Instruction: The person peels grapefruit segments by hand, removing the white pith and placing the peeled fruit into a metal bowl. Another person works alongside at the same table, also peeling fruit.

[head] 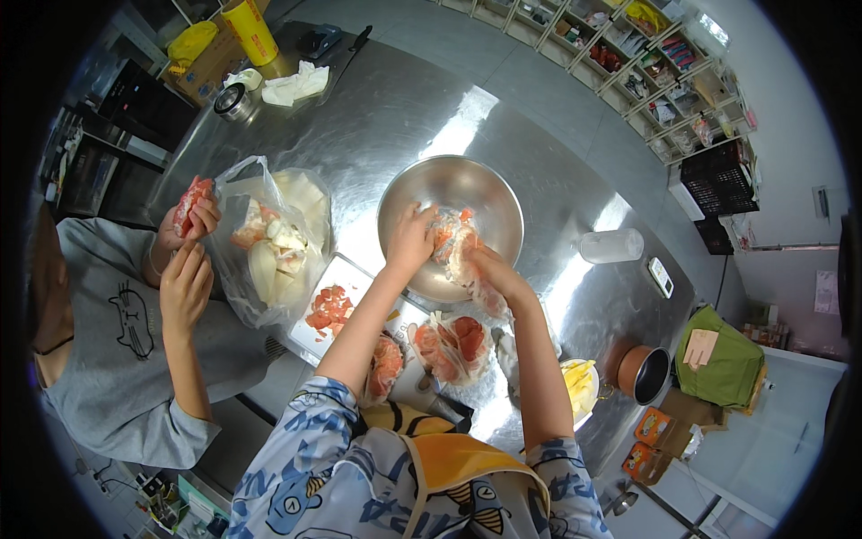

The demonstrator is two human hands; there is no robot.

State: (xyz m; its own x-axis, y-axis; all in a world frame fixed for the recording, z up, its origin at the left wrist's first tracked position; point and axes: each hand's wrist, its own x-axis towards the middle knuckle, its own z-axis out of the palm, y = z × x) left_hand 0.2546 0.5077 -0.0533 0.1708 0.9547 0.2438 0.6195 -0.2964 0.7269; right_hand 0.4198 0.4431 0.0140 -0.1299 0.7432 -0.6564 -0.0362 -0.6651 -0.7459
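Both my hands are over a steel mixing bowl (pixel 404 209). My left hand (pixel 411 239) and my right hand (pixel 493 273) grip a piece of peeled red citrus (pixel 450 239), likely pomelo, with pale membrane hanging from it. Below the bowl, near my body, lie a large peeled pomelo chunk (pixel 452 347) and a smaller piece (pixel 385 364). To the left, red pulp pieces (pixel 330 308) rest on a white tray (pixel 310 357). A clear plastic bag (pixel 232 283) beyond it holds pale peel and membrane.
At left a co-worker's hands (pixel 192 259) hold another red segment (pixel 192 205). Right of the bowl lie a clear plastic cup (pixel 611 246) and a small white device (pixel 660 277). A bowl of yellow strips (pixel 580 384) and a copper-coloured pot (pixel 636 374) stand near the right edge; a knife (pixel 361 38) lies far left.
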